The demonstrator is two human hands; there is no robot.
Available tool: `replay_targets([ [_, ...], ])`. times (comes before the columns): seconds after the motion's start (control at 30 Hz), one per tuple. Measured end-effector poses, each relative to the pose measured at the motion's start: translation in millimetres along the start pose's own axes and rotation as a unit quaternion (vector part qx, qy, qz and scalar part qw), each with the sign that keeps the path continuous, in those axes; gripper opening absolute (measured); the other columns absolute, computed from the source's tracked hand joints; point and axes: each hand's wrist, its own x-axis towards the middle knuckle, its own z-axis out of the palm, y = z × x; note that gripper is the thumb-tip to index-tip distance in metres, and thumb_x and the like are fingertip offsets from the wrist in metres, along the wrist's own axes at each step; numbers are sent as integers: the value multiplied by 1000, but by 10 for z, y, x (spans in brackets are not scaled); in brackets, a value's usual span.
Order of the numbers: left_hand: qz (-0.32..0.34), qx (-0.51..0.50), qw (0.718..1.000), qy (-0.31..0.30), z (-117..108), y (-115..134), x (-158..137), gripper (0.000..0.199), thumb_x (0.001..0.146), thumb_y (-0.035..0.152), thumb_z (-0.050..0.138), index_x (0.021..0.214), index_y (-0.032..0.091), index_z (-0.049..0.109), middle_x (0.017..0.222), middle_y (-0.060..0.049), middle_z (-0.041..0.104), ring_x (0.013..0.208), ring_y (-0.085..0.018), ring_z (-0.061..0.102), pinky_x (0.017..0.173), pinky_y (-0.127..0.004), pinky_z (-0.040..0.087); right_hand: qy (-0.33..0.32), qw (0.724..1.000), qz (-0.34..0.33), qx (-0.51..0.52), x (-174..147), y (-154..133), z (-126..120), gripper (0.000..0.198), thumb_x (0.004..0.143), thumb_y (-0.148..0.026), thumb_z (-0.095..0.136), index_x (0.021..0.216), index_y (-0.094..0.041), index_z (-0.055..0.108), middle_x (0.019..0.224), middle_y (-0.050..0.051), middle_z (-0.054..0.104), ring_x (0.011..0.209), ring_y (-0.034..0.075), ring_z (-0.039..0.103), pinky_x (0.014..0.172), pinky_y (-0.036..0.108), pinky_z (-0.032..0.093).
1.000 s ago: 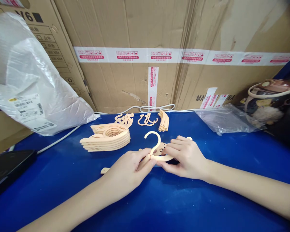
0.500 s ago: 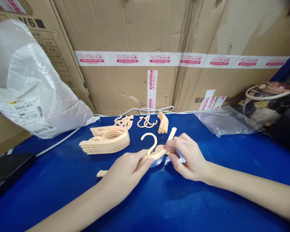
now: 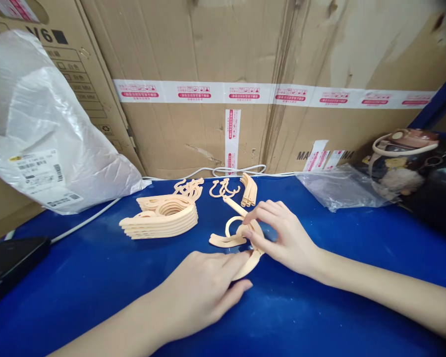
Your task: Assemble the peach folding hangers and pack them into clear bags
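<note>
- Left hand (image 3: 208,282): fingers curled over the lower arm of a cream plastic hanger (image 3: 248,267); thumb stands away from the forefinger. Full grip cannot be told, since the palm side is hidden.
- Right hand (image 3: 282,238): thumb and fingertips pinch the hanger higher up, near its middle.
- Hanger position: between both hands, over the blue tabletop (image 3: 301,317); its upper arm slants away to the left, tip near the loose hooks.
- Beside the right fingertips: a curved cream piece (image 3: 226,241), with a cream ring (image 3: 228,227) just behind it. Whether either joins the hanger cannot be told.
- Left of the hands: stack of cream hanger parts (image 3: 171,224), layers nested.
- Behind that stack: pile of cream hooks (image 3: 189,187). Right of the pile: loose hooks (image 3: 226,184), then a bundle of curved cream bars (image 3: 249,190).
- Surroundings: white parcel (image 3: 59,129) at left, clear plastic bag (image 3: 342,186) at right, cardboard (image 3: 193,49) along the back.
</note>
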Motion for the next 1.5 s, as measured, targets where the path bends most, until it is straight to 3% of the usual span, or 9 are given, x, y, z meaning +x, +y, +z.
replay_targets([
  [0.2,32,35,999,15,36,29,6,21,98,24,41,112,19,55,95,-3,68,84,-22,61,61,-31,44,-53,998,-16,14,75,71,-145,16,96,-22,44,89,-21,59,88,3,63,82,15,58,71,25,44],
  [0.37,33,16,999,19,66,22,5,22,98,23,42,112,21,57,96,-3,65,91,-23,59,66,-32,46,-85,996,10,40,-73,81,-168,14,95,-17,43,91,-21,56,86,1,61,72,12,57,65,23,44],
  [0.53,16,-21,999,44,103,26,12,20,98,27,44,111,20,58,99,-5,63,94,-22,59,73,-32,49,-76,996,22,36,-177,59,-158,4,89,-19,52,90,-22,54,83,-1,61,66,12,55,59,23,42],
  [0.7,31,-27,996,74,59,-19,45,20,98,25,43,104,19,61,100,-6,63,97,-22,55,86,-36,48,-44,998,0,-55,-194,130,-184,8,93,-19,46,94,-22,54,86,1,66,71,15,60,64,27,45],
  [0.83,38,-17,995,85,26,-71,56,22,96,21,46,112,22,60,121,-8,57,114,-23,50,94,-39,47,-28,997,32,-68,-171,281,-198,13,94,-24,48,104,-22,56,97,4,68,82,17,63,70,29,49],
  [1.0,32,16,999,31,51,-126,62,38,98,32,43,136,28,45,153,-7,32,142,-28,23,111,-53,30,-54,992,38,-108,-144,411,-176,15,95,-22,48,104,-21,60,93,5,68,86,21,61,71,33,50],
  [1.13,-3,24,1000,11,39,-129,62,52,97,47,40,142,22,38,151,-10,35,137,-28,35,108,-51,35,-72,992,53,-94,-146,435,-138,15,95,-22,48,103,-22,61,96,4,67,88,20,61,74,34,51],
  [1.33,-39,54,997,38,-31,-77,48,34,97,31,45,128,17,51,127,-11,59,111,-27,58,92,-45,50,-87,992,59,-71,-145,425,-95,15,94,-20,49,101,-21,62,100,5,64,91,19,61,76,32,51],
  [1.5,-45,35,997,60,-53,-93,31,29,95,25,47,122,18,54,118,-8,63,104,-25,60,88,-43,53,-76,992,-40,-91,-155,312,-156,21,96,-31,48,102,-20,65,97,7,63,87,19,58,76,34,47],
])
